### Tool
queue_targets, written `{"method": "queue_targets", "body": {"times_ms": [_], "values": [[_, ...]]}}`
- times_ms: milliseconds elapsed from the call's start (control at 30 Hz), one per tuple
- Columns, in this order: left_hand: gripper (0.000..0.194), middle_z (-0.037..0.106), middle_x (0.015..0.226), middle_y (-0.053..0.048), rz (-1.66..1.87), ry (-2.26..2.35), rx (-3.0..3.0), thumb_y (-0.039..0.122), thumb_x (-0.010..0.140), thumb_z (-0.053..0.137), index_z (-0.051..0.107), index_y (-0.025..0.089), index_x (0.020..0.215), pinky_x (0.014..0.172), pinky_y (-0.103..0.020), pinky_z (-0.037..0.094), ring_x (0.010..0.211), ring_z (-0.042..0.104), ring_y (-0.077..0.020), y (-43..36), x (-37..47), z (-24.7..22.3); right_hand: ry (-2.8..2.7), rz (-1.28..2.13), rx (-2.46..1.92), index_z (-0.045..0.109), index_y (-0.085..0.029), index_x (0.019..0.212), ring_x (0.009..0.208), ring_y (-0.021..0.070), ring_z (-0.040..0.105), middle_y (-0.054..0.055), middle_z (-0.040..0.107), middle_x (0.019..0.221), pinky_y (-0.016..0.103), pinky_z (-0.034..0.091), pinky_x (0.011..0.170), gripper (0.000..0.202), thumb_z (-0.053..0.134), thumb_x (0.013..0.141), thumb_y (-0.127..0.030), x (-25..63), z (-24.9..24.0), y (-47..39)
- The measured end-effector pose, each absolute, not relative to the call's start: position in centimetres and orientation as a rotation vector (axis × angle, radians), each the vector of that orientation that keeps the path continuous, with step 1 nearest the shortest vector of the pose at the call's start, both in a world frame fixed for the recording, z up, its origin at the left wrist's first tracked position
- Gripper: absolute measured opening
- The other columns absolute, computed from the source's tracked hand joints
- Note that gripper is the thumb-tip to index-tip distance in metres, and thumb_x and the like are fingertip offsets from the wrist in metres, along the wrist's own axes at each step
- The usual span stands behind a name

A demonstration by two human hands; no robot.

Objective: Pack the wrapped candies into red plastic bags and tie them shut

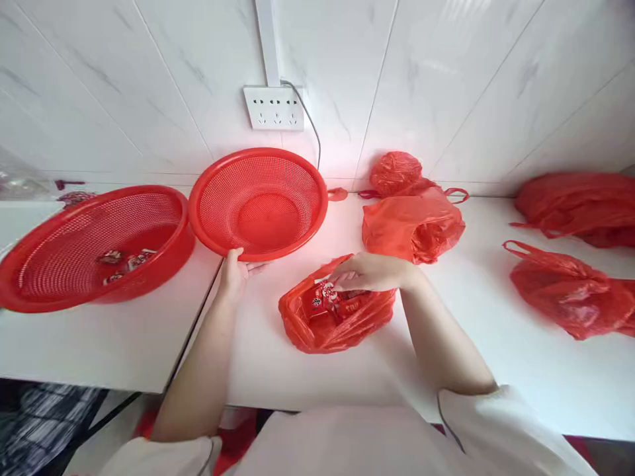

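Note:
My left hand point(235, 272) grips the near rim of a round red mesh basket point(268, 221), thumb on top and fingers beneath. The basket is tilted toward me, and nothing shows inside. To its right, my right hand point(364, 271) reaches over an open red plastic bag point(327, 337) on the white table. Its fingers are bent down at small red wrapped packets point(325, 301) in the bag. Whether they hold a packet cannot be made out. At the left stands a second red basket point(59, 264) with a few wrapped packets point(133, 261) inside.
Behind the open bag lie more red bags point(397, 225) by the tiled wall. Further red bags point(570, 291) are at the right. A power socket point(274, 109) with a grey cable is on the wall. A dark seam crosses the white table point(446, 297) at the left.

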State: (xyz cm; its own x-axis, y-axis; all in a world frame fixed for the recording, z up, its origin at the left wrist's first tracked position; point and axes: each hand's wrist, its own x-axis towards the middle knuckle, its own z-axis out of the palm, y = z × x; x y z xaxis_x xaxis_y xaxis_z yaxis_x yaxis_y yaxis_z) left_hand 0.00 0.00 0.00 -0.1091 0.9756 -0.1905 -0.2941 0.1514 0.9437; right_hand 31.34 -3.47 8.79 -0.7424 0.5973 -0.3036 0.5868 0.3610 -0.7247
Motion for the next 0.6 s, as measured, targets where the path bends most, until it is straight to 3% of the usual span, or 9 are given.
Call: {"method": "queue_targets", "body": {"times_ms": [200, 333, 600], "values": [[0.053, 0.073, 0.092, -0.02, 1.212, 1.2, 0.799, 0.047, 0.086, 0.04, 0.059, 0.006, 0.114, 0.089, -0.043, 0.052, 0.094, 0.071, -0.0313, -0.1, -0.5, 0.4, -2.295, 0.894, -1.757, 0.062, -0.024, 0.121, 0.099, 0.0231, 0.066, 0.006, 0.07, 0.113, 0.031, 0.053, 0.076, 0.041, 0.046, 0.091, -0.047, 34.9, 10.1, -5.0], [0.066, 0.072, 0.095, -0.023, 1.188, 1.217, 0.767, 0.063, 0.086, 0.039, 0.062, 0.005, 0.11, 0.093, -0.04, 0.051, 0.101, 0.068, -0.0308, -0.3, -0.4, 0.8, -2.239, 0.682, -1.956, 0.06, -0.024, 0.121, 0.102, 0.0249, 0.064, 0.007, 0.067, 0.118, 0.033, 0.052, 0.076, 0.043, 0.045, 0.09, -0.05, 36.5, 9.7, -5.0], [0.08, 0.071, 0.1, -0.019, 1.218, 1.309, 0.757, 0.069, 0.085, 0.042, 0.04, 0.011, 0.14, 0.081, -0.041, 0.055, 0.093, 0.07, -0.0293, -1.0, 0.1, 1.7, -2.354, 0.552, -2.206, 0.062, -0.017, 0.112, 0.097, 0.0259, 0.063, 0.012, 0.066, 0.111, 0.033, 0.048, 0.071, 0.035, 0.055, 0.086, -0.04, 35.6, 7.1, -3.2]]}}
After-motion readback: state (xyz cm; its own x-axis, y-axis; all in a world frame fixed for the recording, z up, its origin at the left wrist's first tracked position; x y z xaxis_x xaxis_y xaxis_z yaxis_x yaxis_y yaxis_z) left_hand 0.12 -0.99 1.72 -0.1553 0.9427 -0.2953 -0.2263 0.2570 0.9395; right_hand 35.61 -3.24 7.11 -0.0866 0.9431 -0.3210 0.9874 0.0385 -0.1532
